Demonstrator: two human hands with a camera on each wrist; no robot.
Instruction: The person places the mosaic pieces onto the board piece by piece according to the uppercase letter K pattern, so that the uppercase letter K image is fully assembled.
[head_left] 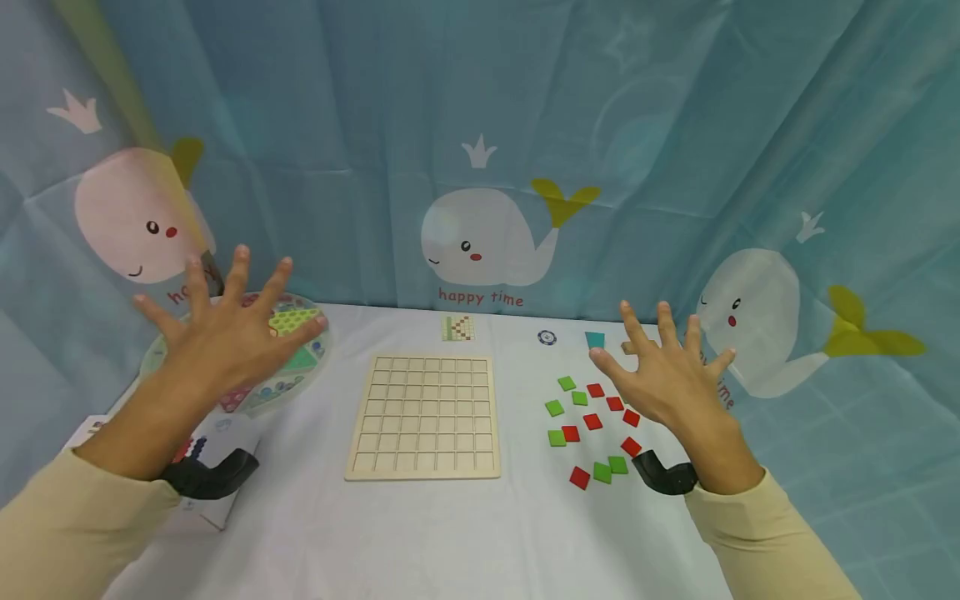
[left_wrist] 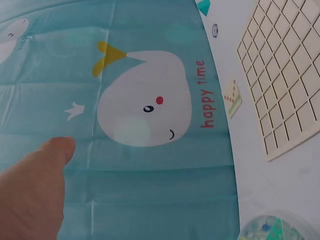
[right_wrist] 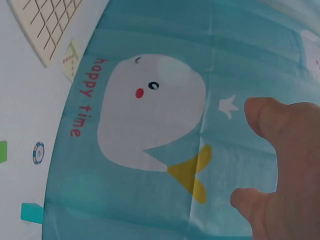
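Observation:
My left hand (head_left: pixel 225 342) is raised with its fingers spread, holding nothing. It overlaps a round, colourfully patterned disc (head_left: pixel 311 354) at the table's left in the head view. My right hand (head_left: pixel 667 379), also raised and spread, holds nothing and appears just right of the scattered tiles. Between the hands a pale wooden grid board (head_left: pixel 423 417) lies flat, its squares bare. Several red tiles (head_left: pixel 592 422) and green tiles (head_left: pixel 554 407) lie loose to its right. Behind the board is a small card (head_left: pixel 458 328) with a red and green grid pattern.
A blue and white chip (head_left: pixel 547 337) and a teal piece (head_left: pixel 595 340) lie toward the back right. A white box (head_left: pixel 225 433) stands at the left, below the disc. The white tablecloth (head_left: pixel 420 542) meets a blue whale-print curtain (head_left: pixel 360 208) behind.

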